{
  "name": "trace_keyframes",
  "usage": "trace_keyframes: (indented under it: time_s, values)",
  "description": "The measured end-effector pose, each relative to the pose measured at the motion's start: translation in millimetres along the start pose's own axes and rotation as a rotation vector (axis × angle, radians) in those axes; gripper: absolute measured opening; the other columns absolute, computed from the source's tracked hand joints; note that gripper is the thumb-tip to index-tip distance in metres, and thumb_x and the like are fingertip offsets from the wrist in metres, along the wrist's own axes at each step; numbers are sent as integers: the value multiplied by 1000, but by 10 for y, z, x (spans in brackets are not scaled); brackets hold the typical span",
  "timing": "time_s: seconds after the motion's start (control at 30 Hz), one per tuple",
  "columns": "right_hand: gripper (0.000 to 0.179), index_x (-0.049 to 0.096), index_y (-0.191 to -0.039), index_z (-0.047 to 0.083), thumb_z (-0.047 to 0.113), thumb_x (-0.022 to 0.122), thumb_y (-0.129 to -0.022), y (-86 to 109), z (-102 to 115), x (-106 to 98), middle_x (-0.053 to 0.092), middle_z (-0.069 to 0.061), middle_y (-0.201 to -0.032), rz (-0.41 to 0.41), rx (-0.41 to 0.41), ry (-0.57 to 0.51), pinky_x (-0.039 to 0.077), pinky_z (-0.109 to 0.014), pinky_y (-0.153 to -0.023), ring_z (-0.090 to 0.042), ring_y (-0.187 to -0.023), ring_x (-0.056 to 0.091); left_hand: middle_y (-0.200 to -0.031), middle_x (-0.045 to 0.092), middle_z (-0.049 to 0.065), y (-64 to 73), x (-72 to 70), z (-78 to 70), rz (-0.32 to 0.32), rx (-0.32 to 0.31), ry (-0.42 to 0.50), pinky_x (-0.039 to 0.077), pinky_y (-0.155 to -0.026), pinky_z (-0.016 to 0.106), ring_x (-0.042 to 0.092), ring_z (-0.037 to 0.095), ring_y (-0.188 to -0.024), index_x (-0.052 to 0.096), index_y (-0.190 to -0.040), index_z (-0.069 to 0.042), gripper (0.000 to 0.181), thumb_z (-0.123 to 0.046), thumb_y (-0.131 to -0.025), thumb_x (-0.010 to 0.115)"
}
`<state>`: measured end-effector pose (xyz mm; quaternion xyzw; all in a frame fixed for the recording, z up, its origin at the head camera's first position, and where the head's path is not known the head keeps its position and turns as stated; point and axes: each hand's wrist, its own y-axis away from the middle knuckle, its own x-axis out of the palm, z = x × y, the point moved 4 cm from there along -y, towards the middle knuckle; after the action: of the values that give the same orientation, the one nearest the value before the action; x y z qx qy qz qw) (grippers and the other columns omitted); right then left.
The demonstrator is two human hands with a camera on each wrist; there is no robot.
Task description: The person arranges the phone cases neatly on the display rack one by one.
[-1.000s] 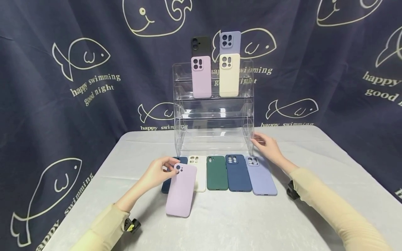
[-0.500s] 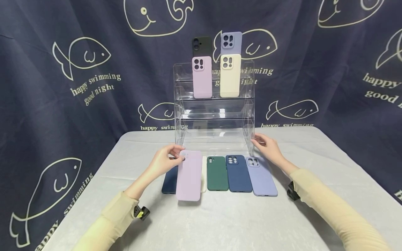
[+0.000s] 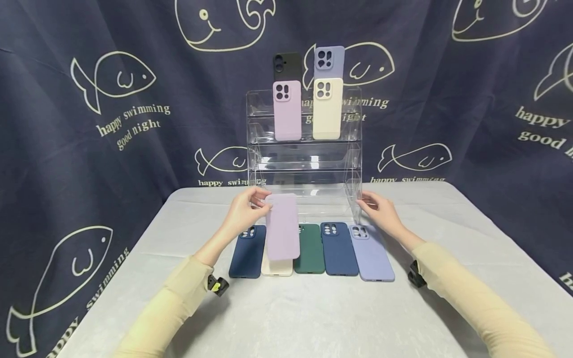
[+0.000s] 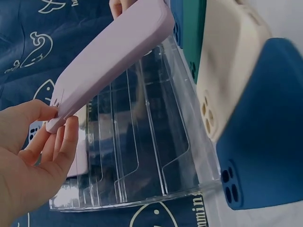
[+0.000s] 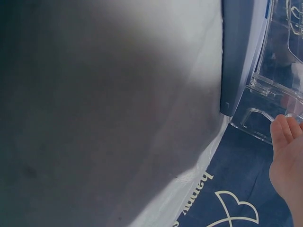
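One held lilac case (image 3: 283, 228) has neared the rack (image 3: 309, 165).

OK so your rack (image 3: 309, 166) stands at the back of the bench (image 3: 313, 318), with the curtain (image 3: 121, 169) behind it. Its upper tiers carry a left pair of phone cases (image 3: 288, 117) and a right pair of phone cases (image 3: 328, 117), one behind the other in each. Five side-by-side cases (image 3: 310, 253) lie before the rack. Your left hand (image 3: 245, 208) has another case (image 3: 283, 228) over that row, left of centre; your right hand (image 3: 380, 211) is at the rack's right side.
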<state>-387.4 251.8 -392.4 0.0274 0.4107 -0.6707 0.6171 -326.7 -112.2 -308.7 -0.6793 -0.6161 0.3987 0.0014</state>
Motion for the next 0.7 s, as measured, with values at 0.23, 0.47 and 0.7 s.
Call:
trace_keyframes:
  time_s: [0.23,0.47,0.7]
  values:
    - [39,56,-120,-9,16,63,-90,2,25,6,65,-26,-110,-5,-5,7,52,-25,-85,-35,-99,64,-102,65,14,-217,47,-9,-39,8,10,57,-65,30,66,25,-81,64,-108,-3,30,-4,-79,69]
    - [40,56,-120,-9,15,64,-90,23,25,19,64,-26,-111,2,0,3,50,-11,-83,-36,-100,64,-100,65,14,-393,102,-53,-62,19,15,57,-66,27,66,23,-81,64,-108,-3,30,-3,-79,69]
    - [39,56,-121,-8,15,63,-90,21,33,10,63,-27,-113,-4,5,19,52,-30,-86,-37,-101,63,-99,65,15,-646,96,-176,-88,60,-3,58,-69,29,67,25,-80,64,-107,0,28,-2,-80,70]
